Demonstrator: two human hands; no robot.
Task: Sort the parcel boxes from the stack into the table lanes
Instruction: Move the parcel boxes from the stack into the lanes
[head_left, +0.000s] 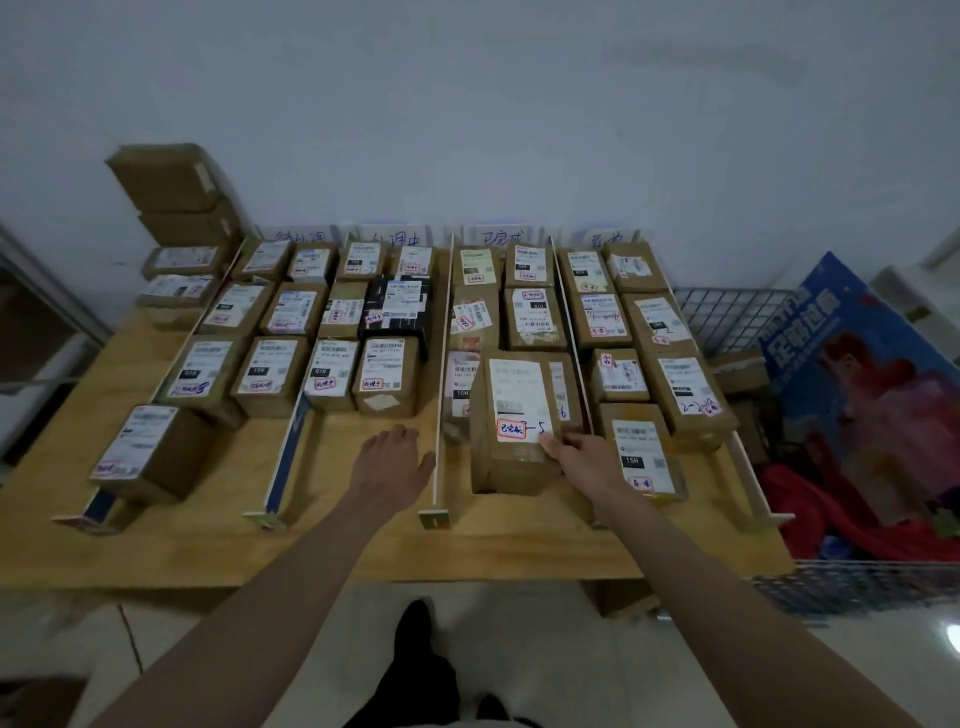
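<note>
A brown parcel box (519, 415) with a white label and a red stamp sits at the front of the third lane, resting partly on other boxes. My right hand (576, 457) grips its near right corner. My left hand (395, 460) lies flat, fingers apart, on the wooden table (208, 540) in the second lane, just left of a white divider (441, 395). The stack of parcel boxes (179, 208) stands at the table's far left corner. Several labelled boxes fill the lanes.
White and blue dividers (288, 457) split the table into lanes, with handwritten signs along the wall. A wire basket (852, 582) holding red cloth and a blue poster (857, 374) stands at the right. Bare wood shows at the front of the lanes.
</note>
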